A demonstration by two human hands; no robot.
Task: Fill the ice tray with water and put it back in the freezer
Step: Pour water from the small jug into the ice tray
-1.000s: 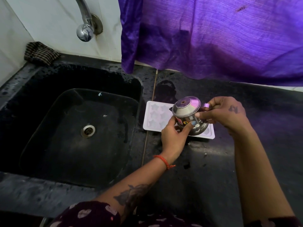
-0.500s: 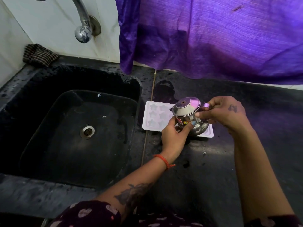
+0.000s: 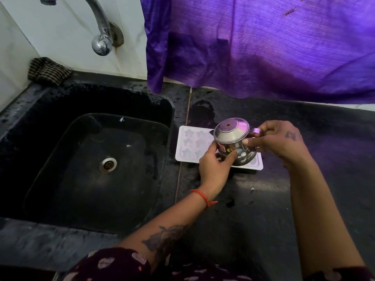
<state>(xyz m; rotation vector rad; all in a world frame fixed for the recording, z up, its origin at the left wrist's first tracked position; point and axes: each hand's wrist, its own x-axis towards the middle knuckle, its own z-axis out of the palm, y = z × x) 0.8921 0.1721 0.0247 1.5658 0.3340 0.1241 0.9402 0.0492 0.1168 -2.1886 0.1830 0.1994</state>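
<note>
A white plastic ice tray with star-shaped moulds (image 3: pixel 188 141) lies flat on the dark stone worktop (image 3: pixel 263 199), just to the right of the black rectangular sink (image 3: pixel 81 159) and close to its rim. Above the right half of the tray, a small shiny steel kettle with a domed lid (image 3: pixel 231 138) is held tilted, its lid facing up and toward the camera and its spout pointing left over the star moulds. Whether water is running from it cannot be told.

The right hand (image 3: pixel 278 138) grasps the kettle's handle at the right side, fingers curled round it and the thumb pressed along the steel body. The left hand (image 3: pixel 215 167) comes up from below and cups the kettle's lower front, thumb and fingers wrapped on the body beside a small sticker. An orange thread band (image 3: pixel 203 197) circles the left wrist, and a dark tattoo shows on the left forearm.

Behind the sink, a curved chrome tap (image 3: pixel 101 39) projects from the pale wall, and a folded brown checked cloth (image 3: pixel 47 71) sits in the far left corner of the worktop. A purple curtain (image 3: pixel 263 41) hangs behind the worktop, its hem near the stone.
</note>
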